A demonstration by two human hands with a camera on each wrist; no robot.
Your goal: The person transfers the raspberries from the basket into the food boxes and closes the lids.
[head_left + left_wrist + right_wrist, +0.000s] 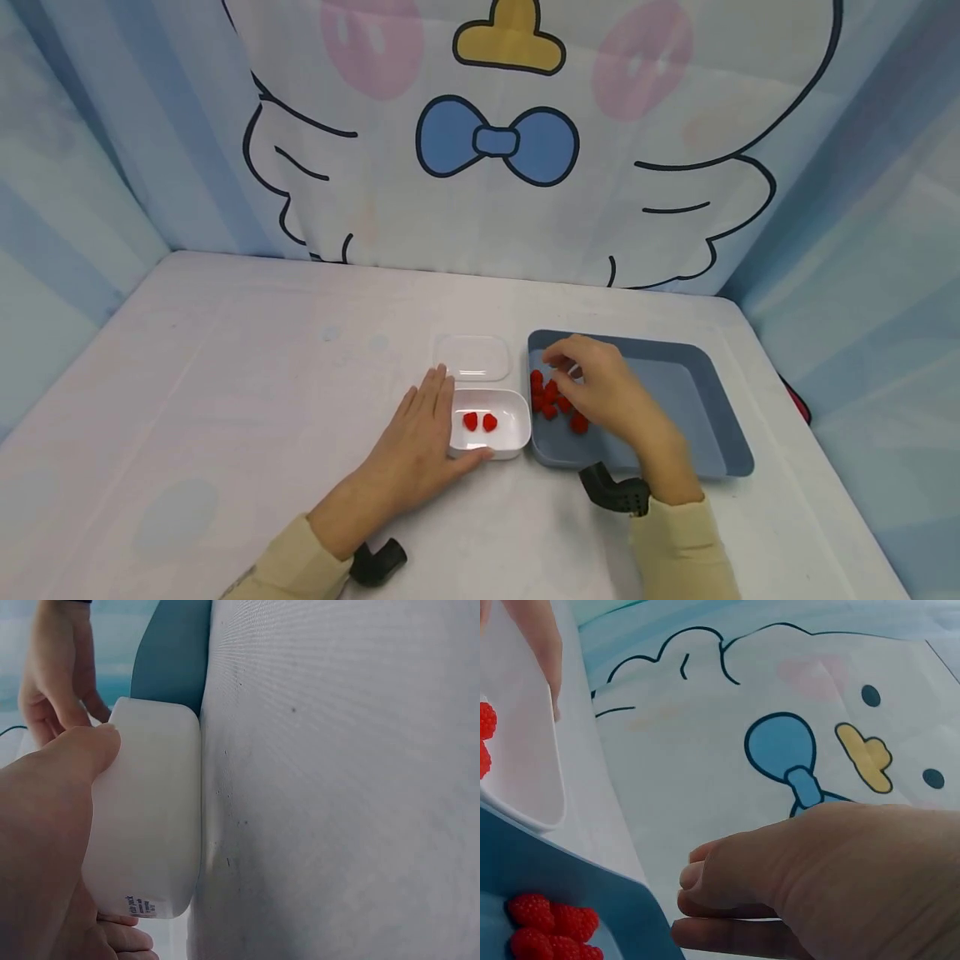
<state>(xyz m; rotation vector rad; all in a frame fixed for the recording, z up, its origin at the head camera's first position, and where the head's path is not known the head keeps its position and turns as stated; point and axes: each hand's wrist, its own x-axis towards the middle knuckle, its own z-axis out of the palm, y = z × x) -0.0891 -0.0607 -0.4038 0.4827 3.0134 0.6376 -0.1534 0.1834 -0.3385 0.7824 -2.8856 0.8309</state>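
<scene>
My left hand (420, 442) rests against a small white plastic box (512, 408), straight fingers along its left side and thumb across its near edge. Inside the box sit two red raspberries (480, 422). The left wrist view shows the thumb at the rim of the box (150, 802). My right hand (600, 387) is over the left part of a blue-grey tray (675, 400), fingers loosely bent, with nothing seen between them. Several raspberries (555, 928) lie in the tray's left end, beside and below that hand.
A clear lid (472, 357) lies flat on the white table (247, 358) behind the box. The tray stands close against the box's right side. Behind the table hangs a cloth (495, 225) printed with a cartoon figure, and more curtains flank both sides.
</scene>
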